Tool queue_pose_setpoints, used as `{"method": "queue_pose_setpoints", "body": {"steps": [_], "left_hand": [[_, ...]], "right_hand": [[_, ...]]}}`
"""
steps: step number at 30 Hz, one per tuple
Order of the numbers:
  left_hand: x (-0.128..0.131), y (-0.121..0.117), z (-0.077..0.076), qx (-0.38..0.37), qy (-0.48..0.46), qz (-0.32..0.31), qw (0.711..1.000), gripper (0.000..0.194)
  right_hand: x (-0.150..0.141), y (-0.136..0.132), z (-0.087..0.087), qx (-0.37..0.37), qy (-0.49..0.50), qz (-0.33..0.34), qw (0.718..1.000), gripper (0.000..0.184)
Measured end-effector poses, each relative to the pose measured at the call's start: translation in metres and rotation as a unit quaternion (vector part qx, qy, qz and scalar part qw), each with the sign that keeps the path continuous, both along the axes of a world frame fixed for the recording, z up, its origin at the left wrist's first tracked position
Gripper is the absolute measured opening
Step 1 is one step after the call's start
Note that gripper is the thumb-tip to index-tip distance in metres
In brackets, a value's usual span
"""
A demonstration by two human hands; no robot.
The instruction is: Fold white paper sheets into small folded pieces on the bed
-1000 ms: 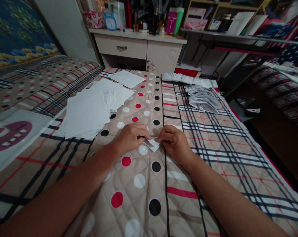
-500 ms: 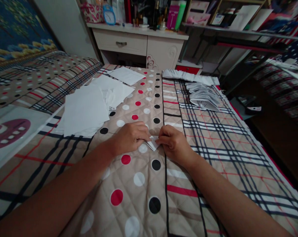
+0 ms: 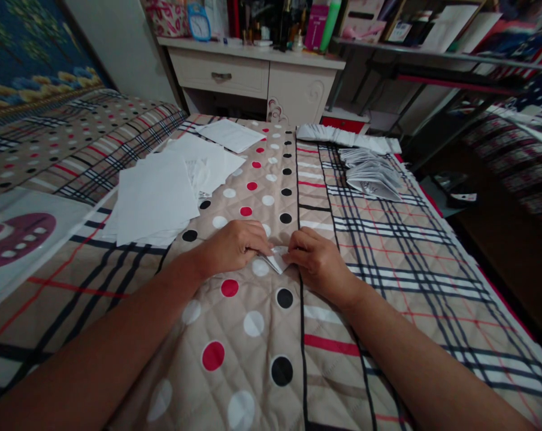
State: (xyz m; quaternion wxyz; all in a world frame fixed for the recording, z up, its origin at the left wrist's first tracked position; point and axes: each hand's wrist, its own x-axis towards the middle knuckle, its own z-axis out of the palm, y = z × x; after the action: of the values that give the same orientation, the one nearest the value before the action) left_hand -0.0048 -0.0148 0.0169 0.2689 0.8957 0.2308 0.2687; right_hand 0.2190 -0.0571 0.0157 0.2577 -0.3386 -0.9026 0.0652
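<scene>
A small folded piece of white paper point(image 3: 277, 261) lies between my two hands, low over the patterned bedspread point(image 3: 253, 374). My left hand point(image 3: 240, 244) pinches its left side, the fingers bent and pressed together. On the other side my right hand point(image 3: 316, 258) grips the right edge between thumb and curled fingers. Part of the paper is hidden under the fingertips. Left of my hands, loose white sheets point(image 3: 156, 194) lie in an uneven pile. Ahead on the right sits a bunch of folded papers point(image 3: 373, 179), with a long row of folded white paper point(image 3: 349, 139) behind it.
A white plastic bag point(image 3: 64, 209) with a purple print lies at the far left. Beyond the bed stands a white dresser point(image 3: 244, 75) with a blue clock point(image 3: 199, 23) and bottles on top. To the right of the dresser is a metal-framed shelf point(image 3: 409, 51).
The paper has shifted very slightly in my fingers, and my left hand sits a touch further left. Both hands keep their hold. The whole view has moved a little.
</scene>
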Motion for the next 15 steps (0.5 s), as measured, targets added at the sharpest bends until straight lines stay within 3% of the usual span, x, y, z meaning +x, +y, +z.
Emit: {"method": "queue_pose_setpoints", "body": {"steps": [9, 15], "left_hand": [[-0.002, -0.001, -0.002, -0.002, -0.016, -0.006, 1.0, 0.038], [-0.002, -0.005, 0.001, 0.014, -0.003, -0.003, 1.0, 0.038]], "right_hand": [[0.0, 0.001, -0.001, -0.007, 0.012, 0.007, 1.0, 0.026], [-0.002, -0.004, 0.009, -0.034, -0.013, -0.013, 0.999, 0.023]]}}
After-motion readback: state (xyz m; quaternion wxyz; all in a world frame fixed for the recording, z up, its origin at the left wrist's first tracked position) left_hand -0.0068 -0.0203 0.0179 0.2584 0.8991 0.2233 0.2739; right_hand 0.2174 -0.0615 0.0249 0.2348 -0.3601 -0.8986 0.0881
